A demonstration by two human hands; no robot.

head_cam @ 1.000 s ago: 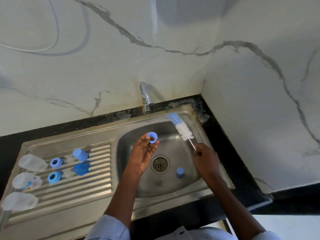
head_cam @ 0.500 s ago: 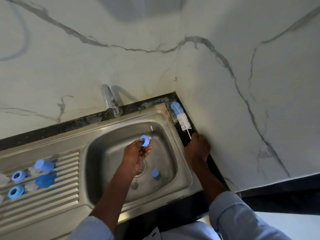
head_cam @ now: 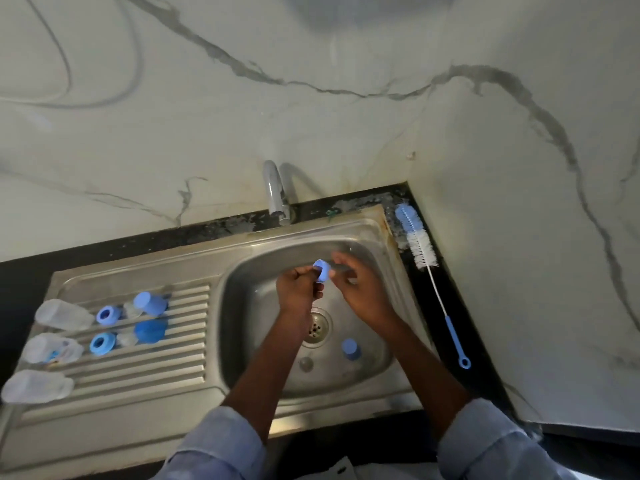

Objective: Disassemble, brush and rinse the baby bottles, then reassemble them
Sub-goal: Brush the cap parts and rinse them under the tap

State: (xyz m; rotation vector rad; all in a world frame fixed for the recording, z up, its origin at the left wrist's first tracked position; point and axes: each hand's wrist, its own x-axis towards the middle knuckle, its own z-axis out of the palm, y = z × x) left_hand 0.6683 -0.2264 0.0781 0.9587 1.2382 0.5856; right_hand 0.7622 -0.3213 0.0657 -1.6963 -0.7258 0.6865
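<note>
The sink (head_cam: 391,306) sits under both hands, its drainboard well off to the left hand's side and the tap (head_cam: 275,192) just beyond the fingertips. On that drainboard lie three clear bottles (head_cam: 62,315), two blue rings (head_cam: 107,315) and two blue caps (head_cam: 150,303), all apart from each other. The brush (head_cam: 420,247) lies on the counter (head_cam: 450,282), beyond the right hand's outer side and touched by neither hand. A third cap (head_cam: 350,349) stands in the basin, below the right wrist and beside the drain (head_cam: 317,327).

The left hand (head_cam: 298,292) is curled and pinches a blue ring (head_cam: 321,270) at its fingertips, over the middle of the basin. The right hand (head_cam: 360,292) meets it from the other side, fingers curled at the ring's edge; whether they grip the ring or something small and clear inside it is too blurred to tell.

This looks like the rinse or rub of the last ring. To do it well, I would keep the ring over the basin so a slip lands in the sink rather than on the counter, turn it between both sets of fingertips so the inner thread is reached all round, and bring it under the tap's mouth before running water. The wet plastic will likely be slippery, so a light pinch on opposite edges should serve better than a squeeze.
</note>
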